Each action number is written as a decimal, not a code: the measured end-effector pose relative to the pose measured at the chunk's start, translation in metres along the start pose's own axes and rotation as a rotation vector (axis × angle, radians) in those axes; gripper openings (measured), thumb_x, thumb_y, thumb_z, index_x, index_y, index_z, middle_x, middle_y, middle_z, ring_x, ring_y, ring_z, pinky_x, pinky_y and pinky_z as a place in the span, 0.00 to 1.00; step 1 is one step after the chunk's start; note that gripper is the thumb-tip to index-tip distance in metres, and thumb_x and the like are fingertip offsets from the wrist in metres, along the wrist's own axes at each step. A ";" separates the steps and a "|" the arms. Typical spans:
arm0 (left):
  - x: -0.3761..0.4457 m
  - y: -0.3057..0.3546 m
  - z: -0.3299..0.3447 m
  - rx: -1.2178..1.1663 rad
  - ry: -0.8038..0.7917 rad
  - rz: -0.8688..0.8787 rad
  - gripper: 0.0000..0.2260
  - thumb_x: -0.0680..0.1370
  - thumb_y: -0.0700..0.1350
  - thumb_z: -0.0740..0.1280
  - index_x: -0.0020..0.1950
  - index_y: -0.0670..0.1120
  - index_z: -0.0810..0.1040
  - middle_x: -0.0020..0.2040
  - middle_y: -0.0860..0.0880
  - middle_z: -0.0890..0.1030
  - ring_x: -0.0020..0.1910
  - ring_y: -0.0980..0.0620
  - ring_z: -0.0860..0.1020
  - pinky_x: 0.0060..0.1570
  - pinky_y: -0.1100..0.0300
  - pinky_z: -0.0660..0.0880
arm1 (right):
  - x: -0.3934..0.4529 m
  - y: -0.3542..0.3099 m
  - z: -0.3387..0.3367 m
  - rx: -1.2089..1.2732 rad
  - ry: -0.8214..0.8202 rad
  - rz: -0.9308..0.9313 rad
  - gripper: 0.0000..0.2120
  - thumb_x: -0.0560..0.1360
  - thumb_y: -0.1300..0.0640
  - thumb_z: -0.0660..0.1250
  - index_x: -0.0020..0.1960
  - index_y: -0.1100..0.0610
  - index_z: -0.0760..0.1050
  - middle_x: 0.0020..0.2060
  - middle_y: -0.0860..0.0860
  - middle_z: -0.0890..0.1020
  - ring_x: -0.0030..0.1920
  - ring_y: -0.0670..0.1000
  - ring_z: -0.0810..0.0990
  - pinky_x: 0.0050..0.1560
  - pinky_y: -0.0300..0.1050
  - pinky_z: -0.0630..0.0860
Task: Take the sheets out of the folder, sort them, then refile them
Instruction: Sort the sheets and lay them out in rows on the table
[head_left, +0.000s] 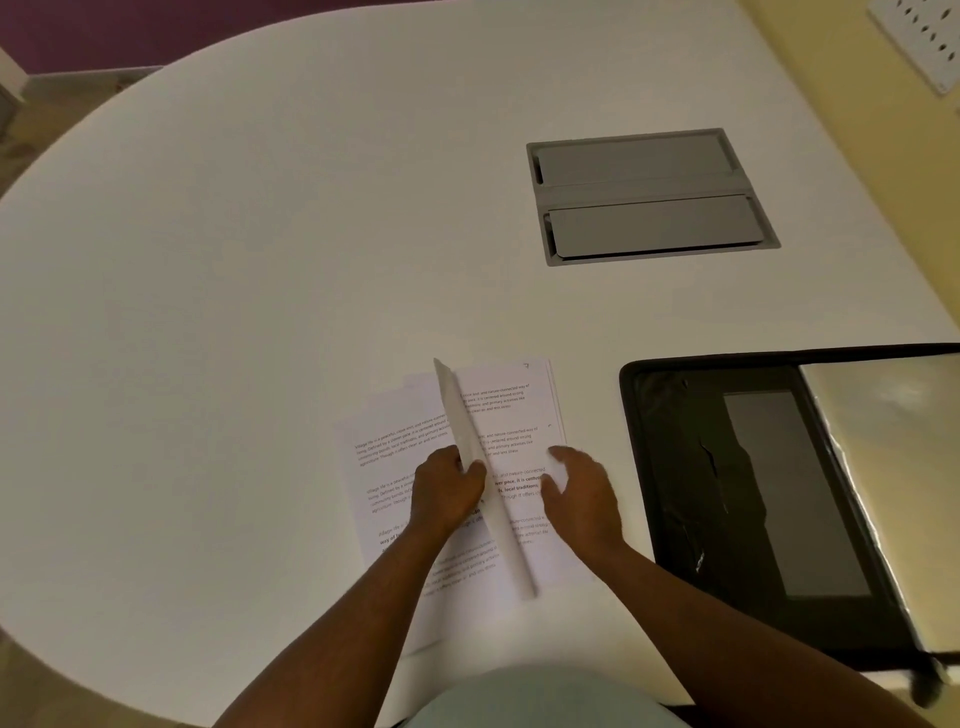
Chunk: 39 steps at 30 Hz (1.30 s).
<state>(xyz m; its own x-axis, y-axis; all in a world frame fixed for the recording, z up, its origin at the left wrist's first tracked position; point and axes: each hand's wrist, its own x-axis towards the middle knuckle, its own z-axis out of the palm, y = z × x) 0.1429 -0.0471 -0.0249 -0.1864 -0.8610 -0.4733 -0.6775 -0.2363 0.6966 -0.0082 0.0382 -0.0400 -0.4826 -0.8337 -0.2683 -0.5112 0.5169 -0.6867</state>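
Holding one sheet (480, 467) nearly edge-on at 6 o'clock on the white counter (234, 260), pinched in the grip of the left hand (448, 488), thumb on the near face and fingers curled behind. Seen as a thin pale strip running from 12 to 5 o'clock above the other pages.

Lying flat beneath: a left stack of sheets (395, 467) at 9 o'clock of the raised page and a right stack of sheets (511, 410) at 3 o'clock, both printed with paragraphs. Legible only in part: "Village life is a peaceful", "nature-connected way of", "local traditions"; some passages in bold, some in italic. Small handwritten mark at the top right corner of the right stack, not readable.

Right hand (582, 493): palm down, fingers spread and relaxed, grip released, fingertips resting at the right edge of the right stack. Both forearms bare, entering from 6 o'clock.

Open black folder (675, 467) at 3 o'clock, just beside the right stack, with a clear inner pocket and a glossy silvery sleeve on its right half. No brand visible.

Grey recessed cable hatch (649, 197) at 1 o'clock, lids closed.
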 end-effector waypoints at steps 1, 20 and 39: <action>-0.001 0.001 0.000 0.000 0.003 0.007 0.07 0.79 0.45 0.64 0.47 0.42 0.76 0.45 0.44 0.82 0.40 0.51 0.79 0.41 0.56 0.78 | 0.002 0.001 -0.003 -0.045 0.014 0.070 0.22 0.77 0.56 0.68 0.70 0.57 0.70 0.64 0.52 0.76 0.64 0.52 0.72 0.62 0.45 0.71; -0.010 0.015 -0.005 -0.020 0.032 0.019 0.26 0.77 0.66 0.55 0.61 0.50 0.79 0.58 0.51 0.81 0.56 0.52 0.77 0.53 0.59 0.69 | -0.011 -0.017 0.007 0.203 -0.328 -0.226 0.35 0.71 0.30 0.57 0.73 0.45 0.65 0.69 0.41 0.69 0.67 0.38 0.67 0.68 0.38 0.66; 0.003 -0.001 -0.007 -0.373 0.171 -0.185 0.20 0.82 0.57 0.56 0.39 0.43 0.74 0.38 0.46 0.77 0.39 0.49 0.75 0.43 0.55 0.71 | -0.001 -0.006 -0.003 0.422 -0.137 0.216 0.16 0.80 0.42 0.54 0.59 0.49 0.73 0.54 0.48 0.80 0.56 0.51 0.79 0.58 0.47 0.77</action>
<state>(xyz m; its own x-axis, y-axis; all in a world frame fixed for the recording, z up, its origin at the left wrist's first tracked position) 0.1480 -0.0526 -0.0236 0.0547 -0.8437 -0.5340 -0.3796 -0.5122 0.7704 -0.0062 0.0363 -0.0336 -0.4338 -0.7485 -0.5016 -0.0635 0.5807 -0.8116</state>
